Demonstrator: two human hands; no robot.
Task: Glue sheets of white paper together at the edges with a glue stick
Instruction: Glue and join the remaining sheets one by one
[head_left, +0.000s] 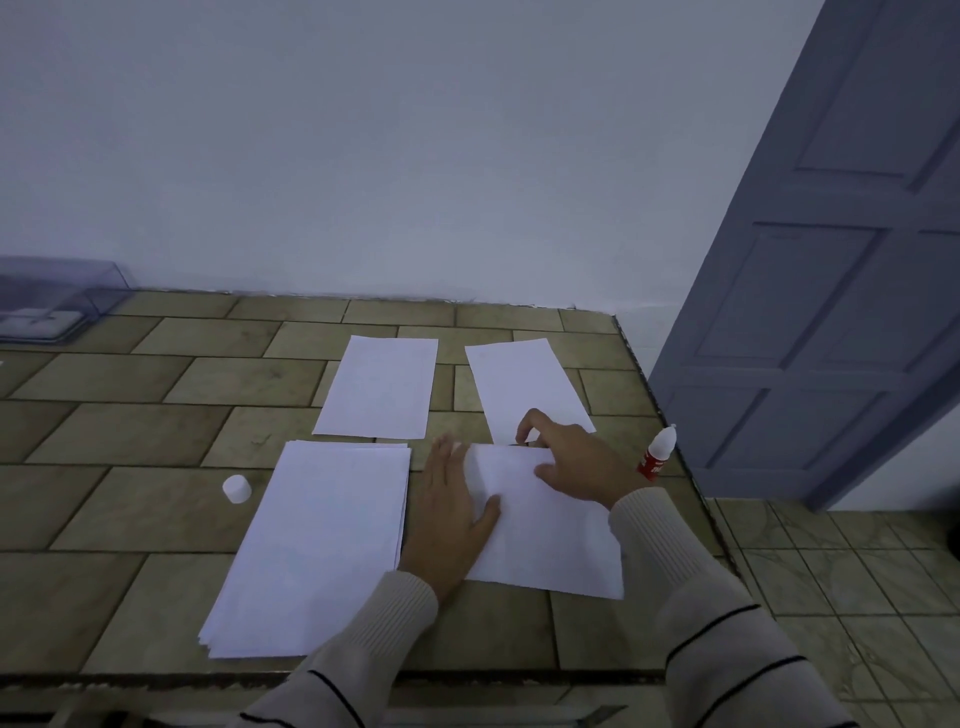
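Left hand (452, 499) lies flat, fingers straight, pressing the near right sheet (550, 540); right hand (571, 462) curls over its far edge, grip unclear.

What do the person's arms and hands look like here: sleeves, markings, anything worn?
Both the left hand and the right hand are bare, with no gloves. The left sleeve and right sleeve belong to a long, pale beige knit jumper. Each ends in a ribbed cuff at the wrist, and thin dark stripes cross both sleeves further up the arm.
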